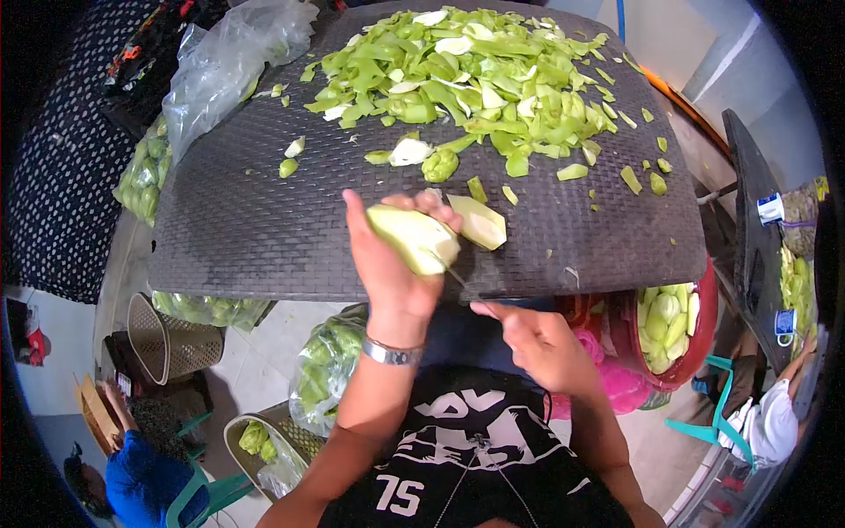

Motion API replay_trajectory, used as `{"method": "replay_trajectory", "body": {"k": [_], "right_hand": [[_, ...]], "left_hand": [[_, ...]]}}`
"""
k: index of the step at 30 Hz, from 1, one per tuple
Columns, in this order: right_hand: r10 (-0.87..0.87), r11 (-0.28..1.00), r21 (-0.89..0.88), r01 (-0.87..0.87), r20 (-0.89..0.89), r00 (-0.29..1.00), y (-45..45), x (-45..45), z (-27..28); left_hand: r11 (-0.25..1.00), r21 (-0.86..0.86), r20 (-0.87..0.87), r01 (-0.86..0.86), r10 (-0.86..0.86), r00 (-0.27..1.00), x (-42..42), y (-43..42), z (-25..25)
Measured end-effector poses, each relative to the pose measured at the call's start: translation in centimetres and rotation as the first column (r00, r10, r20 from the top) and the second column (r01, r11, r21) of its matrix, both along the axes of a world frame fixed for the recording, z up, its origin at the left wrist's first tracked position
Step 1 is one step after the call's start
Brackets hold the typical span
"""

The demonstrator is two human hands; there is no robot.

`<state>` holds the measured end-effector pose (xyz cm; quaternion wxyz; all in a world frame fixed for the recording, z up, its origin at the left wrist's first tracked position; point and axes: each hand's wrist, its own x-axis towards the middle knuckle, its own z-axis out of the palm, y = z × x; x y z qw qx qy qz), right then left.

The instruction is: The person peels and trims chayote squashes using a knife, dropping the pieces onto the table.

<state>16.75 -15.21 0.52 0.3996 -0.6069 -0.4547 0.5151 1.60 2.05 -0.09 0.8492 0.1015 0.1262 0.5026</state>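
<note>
In the head view, my left hand point(393, 264) cradles a peeled pale-green chayote point(414, 238) in its palm, over the front edge of the table. My right hand point(547, 348) is closed around a knife, and its thin blade point(458, 280) points up-left to the lower end of the chayote. The knife's handle is mostly hidden in my fist. Just right of my left fingers lies another pale peeled piece point(480, 222) on the dark woven table point(255, 220). A knobbly green chayote end point(440, 165) rests beyond my fingertips.
A large heap of green peelings point(458, 75) covers the table's far side. A red tub point(695, 352) of peeled chayotes stands at the right. Bagged chayotes point(326, 370) and a basket point(172, 339) are below on the left. Other people point(154, 475) sit at both sides.
</note>
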Motion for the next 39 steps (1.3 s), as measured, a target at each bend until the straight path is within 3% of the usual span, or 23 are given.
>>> {"method": "replay_trajectory", "body": {"k": [1,4,8,9,12,13,16,17,29,35,39], "right_hand": [[0.052,0.978,-0.187,-0.089,-0.196,0.979,-0.5,0.8,1.0],[0.016,0.955,-0.247,-0.162,-0.505,0.863,-1.0,2.0,3.0],[-0.126,0.985,-0.125,0.119,-0.05,0.991,0.0,0.7,4.4],[-0.126,0.983,-0.127,0.135,0.078,0.989,0.3,1.0,4.3],[-0.305,0.952,0.031,0.303,0.127,0.944,1.6,-0.9,5.5],[-0.281,0.959,0.002,0.284,0.147,0.948,1.9,-0.8,5.7],[-0.235,0.963,0.199,0.18,0.304,0.923,2.4,-0.8,4.0],[-0.229,0.969,0.157,0.191,0.279,0.932,2.4,-0.9,4.4],[-0.259,0.948,0.292,0.123,0.487,0.834,2.9,-1.6,2.6],[-0.134,0.971,0.236,0.029,0.442,0.887,2.5,-1.7,0.8],[-0.164,0.969,0.237,0.064,0.43,0.888,2.3,-2.2,1.0]], "left_hand": [[1.0,0.011,0.068,0.013,-0.013,0.998,-0.6,0.7,-0.1],[0.982,-0.186,-0.108,-0.027,0.007,0.994,-0.4,0.9,2.4],[0.994,0.007,-0.125,0.112,-0.11,0.986,-0.4,0.7,1.6],[0.981,0.1,-0.059,0.164,-0.159,0.986,-0.4,0.8,1.2],[0.993,0.07,-0.166,0.093,-0.08,0.983,1.1,0.4,0.9],[0.996,0.045,-0.196,0.075,-0.065,0.978,1.6,0.2,1.5],[0.998,0.065,-0.244,0.011,0.005,0.97,2.6,0.4,1.4],[0.994,0.105,-0.303,-0.002,0.034,0.952,2.7,0.4,1.2],[0.986,0.157,-0.303,0.051,-0.002,0.953,3.5,0.0,1.5],[0.986,0.074,-0.248,0.149,-0.127,0.96,2.7,0.6,2.1],[0.983,0.092,-0.27,0.157,-0.127,0.955,2.6,0.1,2.3]]}}
